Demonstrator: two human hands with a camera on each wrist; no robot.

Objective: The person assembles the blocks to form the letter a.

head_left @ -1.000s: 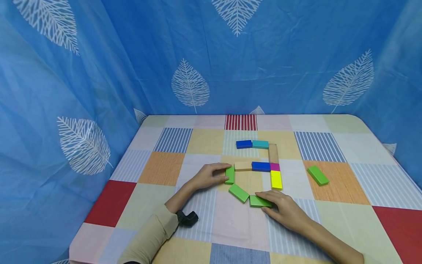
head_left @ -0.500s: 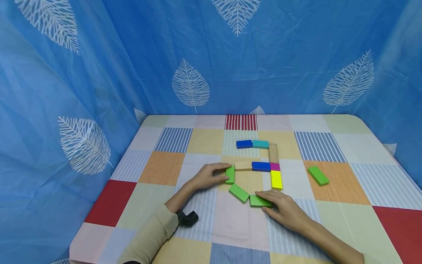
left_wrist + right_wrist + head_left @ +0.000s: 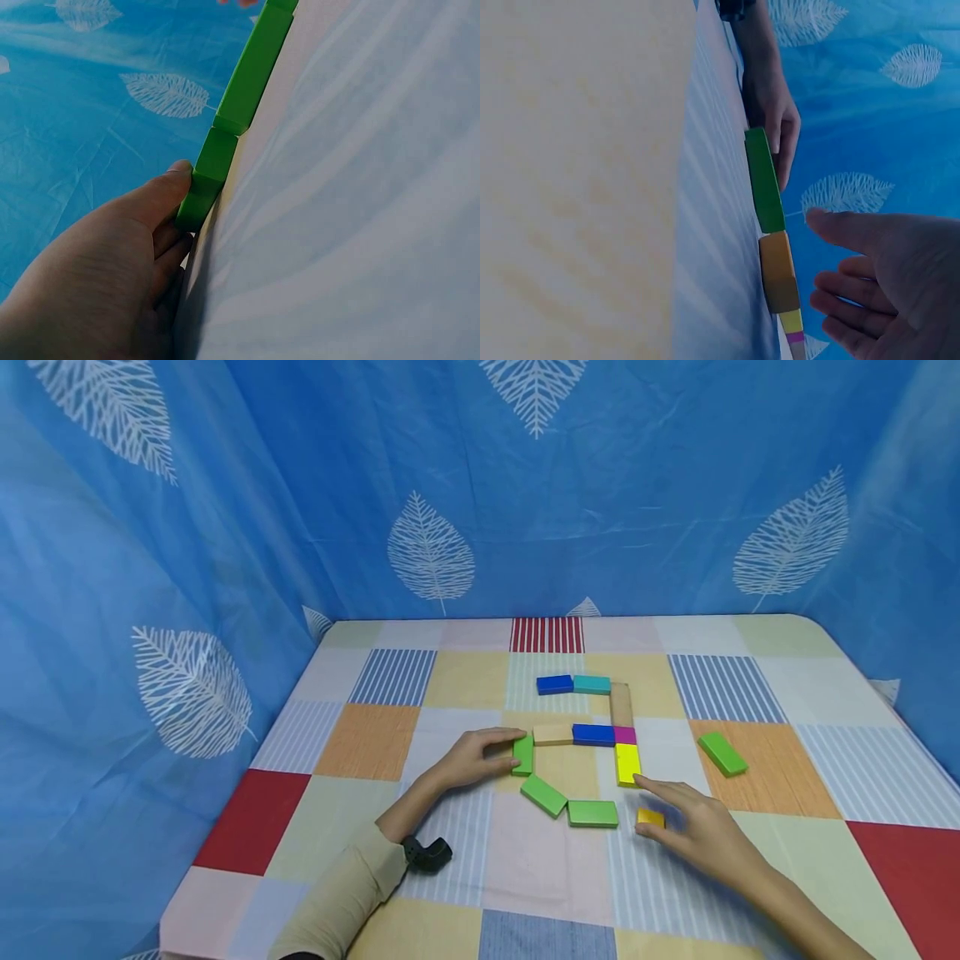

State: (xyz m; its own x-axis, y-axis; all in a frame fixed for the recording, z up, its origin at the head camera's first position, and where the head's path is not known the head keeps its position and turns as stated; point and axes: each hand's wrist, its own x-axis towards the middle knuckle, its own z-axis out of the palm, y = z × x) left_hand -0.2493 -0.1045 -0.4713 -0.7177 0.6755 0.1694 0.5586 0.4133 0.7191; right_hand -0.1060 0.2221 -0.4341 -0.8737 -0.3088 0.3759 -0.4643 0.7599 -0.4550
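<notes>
My left hand (image 3: 468, 762) pinches an upright-lying green block (image 3: 523, 755) with thumb and fingers, also seen in the left wrist view. A slanted green block (image 3: 543, 796) lies just below it, and another green block (image 3: 592, 814) continues to the right. Beyond that, after a small gap, is a short orange block (image 3: 651, 817). My right hand (image 3: 701, 827) hovers around this one, thumb and fingers spread. In the right wrist view those fingers are straight and stand apart from the orange block (image 3: 778, 270). A yellow block (image 3: 627, 764) lies close to the right fingertips.
A magenta block (image 3: 625, 735), blue block (image 3: 593, 735) and wooden block (image 3: 553, 735) adjoin the yellow one. Farther back are another wooden block (image 3: 621, 704), a teal block (image 3: 592, 685) and a second blue block (image 3: 555, 685). A loose green block (image 3: 722, 754) lies right.
My right hand has come off the lower green block and moved right. The orange block now shows by its fingers. My left hand has stayed at its green block.
</notes>
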